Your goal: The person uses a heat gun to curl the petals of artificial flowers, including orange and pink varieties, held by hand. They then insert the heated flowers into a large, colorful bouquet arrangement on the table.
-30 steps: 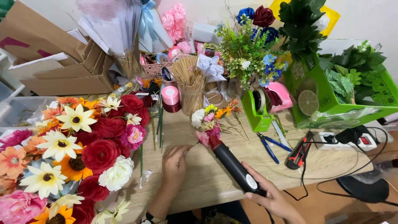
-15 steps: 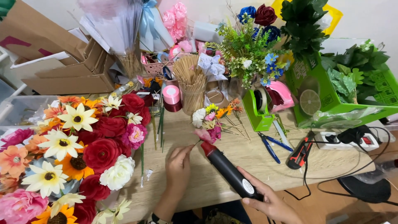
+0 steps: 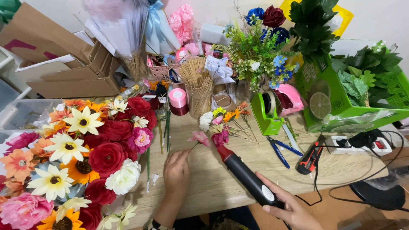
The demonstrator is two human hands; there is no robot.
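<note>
Nearest the camera, the right hand point(image 3: 294, 211) wraps its fingers around the rear of a black, red-tipped hot glue gun point(image 3: 245, 176), whose nozzle points up-left toward a small pink artificial flower point(image 3: 199, 137). The left hand point(image 3: 177, 172) rests on the light wooden tabletop point(image 3: 213, 187), thumb and forefinger pinched on the flower's thin stem; the exact contact point appears partly hidden by the fingers. The bloom lies just beside the nozzle, near the table's middle. To the left sits a large heap of mixed fabric flowers point(image 3: 76, 157). Beyond the bloom lie small loose blossoms on stems point(image 3: 226, 119), then blue-handled pliers point(image 3: 281, 149), a cup of wooden sticks point(image 3: 198, 89) and a green tape dispenser point(image 3: 266, 113).
</note>
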